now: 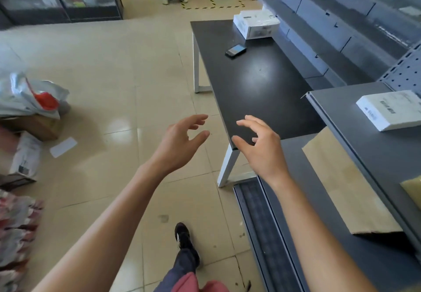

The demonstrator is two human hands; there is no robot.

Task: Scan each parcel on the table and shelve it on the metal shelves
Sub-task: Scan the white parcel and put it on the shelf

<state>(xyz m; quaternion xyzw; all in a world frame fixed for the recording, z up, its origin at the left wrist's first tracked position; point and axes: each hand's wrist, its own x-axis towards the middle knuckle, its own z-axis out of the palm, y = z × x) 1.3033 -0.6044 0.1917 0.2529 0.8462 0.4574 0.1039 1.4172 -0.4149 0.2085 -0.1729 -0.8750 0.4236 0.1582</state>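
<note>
Reaching toward the tabletop (255, 91), left hand (182, 141) and right hand (262, 146) empty, fingers loosely spread. White parcel (256, 24) at tabletop's far end, scanner (235, 50) just nearer. Likely between parcels; next: step closer, take scanner, scan, then shelve on the metal shelves (355, 114).

Ahead of the hands, the counter (257, 82) is matte black on white legs, carrying a white parcel (256, 24) with grey print and a black scanner (235, 51). Right of the hands, grey metal shelves (373, 155) hold a white box (391, 109) with dark lettering and a brown cardboard sheet (348, 189). Left of the hands, the floor (109, 75) is glossy beige tile, and grey bags (27, 95) there show a red patch.
</note>
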